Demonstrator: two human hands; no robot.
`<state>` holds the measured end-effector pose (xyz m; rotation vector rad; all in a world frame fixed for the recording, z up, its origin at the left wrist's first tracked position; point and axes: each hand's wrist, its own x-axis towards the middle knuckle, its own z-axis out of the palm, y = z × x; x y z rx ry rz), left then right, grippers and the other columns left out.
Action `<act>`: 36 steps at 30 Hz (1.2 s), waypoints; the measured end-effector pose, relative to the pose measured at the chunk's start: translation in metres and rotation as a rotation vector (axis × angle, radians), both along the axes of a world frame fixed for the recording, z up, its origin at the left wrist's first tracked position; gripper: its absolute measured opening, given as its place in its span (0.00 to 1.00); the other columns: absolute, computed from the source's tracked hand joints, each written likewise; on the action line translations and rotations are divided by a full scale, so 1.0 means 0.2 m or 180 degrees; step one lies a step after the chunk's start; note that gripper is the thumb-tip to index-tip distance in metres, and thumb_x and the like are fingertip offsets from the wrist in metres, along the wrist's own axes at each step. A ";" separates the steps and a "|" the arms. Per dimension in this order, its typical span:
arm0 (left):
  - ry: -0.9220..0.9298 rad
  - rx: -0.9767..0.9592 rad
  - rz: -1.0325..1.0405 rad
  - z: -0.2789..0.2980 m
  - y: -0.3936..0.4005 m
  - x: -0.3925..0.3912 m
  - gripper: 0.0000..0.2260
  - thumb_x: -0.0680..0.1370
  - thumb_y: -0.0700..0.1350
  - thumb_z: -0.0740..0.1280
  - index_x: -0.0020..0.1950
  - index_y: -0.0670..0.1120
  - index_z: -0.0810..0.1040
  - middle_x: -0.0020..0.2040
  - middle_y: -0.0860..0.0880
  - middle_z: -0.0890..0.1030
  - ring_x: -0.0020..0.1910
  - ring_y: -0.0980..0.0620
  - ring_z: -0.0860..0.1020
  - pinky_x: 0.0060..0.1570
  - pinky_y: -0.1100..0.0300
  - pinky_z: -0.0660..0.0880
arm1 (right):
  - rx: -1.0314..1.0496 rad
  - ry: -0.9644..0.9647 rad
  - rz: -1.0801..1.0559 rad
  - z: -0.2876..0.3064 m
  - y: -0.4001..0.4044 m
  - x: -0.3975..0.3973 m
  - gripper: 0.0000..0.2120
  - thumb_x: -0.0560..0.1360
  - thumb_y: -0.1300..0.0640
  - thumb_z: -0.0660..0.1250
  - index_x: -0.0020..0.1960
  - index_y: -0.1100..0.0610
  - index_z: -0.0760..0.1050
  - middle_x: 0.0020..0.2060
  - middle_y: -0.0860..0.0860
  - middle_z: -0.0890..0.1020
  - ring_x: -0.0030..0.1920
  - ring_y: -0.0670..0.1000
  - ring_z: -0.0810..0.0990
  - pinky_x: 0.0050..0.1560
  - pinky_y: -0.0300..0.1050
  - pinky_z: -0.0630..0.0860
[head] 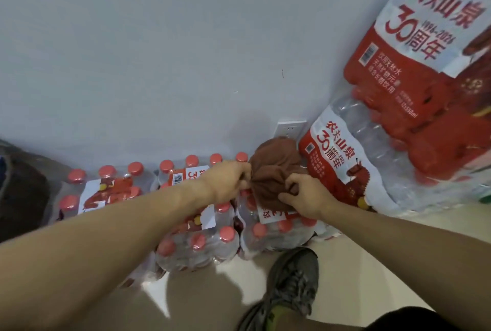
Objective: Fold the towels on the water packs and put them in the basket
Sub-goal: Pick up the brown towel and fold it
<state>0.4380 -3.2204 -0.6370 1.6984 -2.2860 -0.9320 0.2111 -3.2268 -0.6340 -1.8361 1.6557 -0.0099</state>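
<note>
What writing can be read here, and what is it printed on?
"农夫山泉", "30周年", "1996-2026": upper stacked water pack.
"农夫山泉", "30周年", "1996-2026": lower stacked pack.
"30", partly hidden: floor pack label.
Smaller print and barcodes: too small or blurred to read.
Towel, wall socket: no text.

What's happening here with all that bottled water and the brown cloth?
A person is bent over shrink-wrapped water packs on the floor by a wall. Both hands grip a crumpled brown towel lying on top of one pack: the left hand pinches its left edge, the right hand its front. The towel is bunched, not yet folded. No basket is clearly in view. More packs are stacked to the right.
</note>
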 end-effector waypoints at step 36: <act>0.0928 -0.0437 0.1443 0.92 0.64 1.21 0.19 0.83 0.51 0.59 0.37 0.40 0.74 0.28 0.51 0.72 0.25 0.58 0.67 0.27 0.69 0.65 | -0.0102 -0.2232 0.0718 0.95 0.37 1.08 0.20 0.84 0.47 0.54 0.47 0.54 0.83 0.43 0.50 0.86 0.44 0.44 0.84 0.47 0.37 0.78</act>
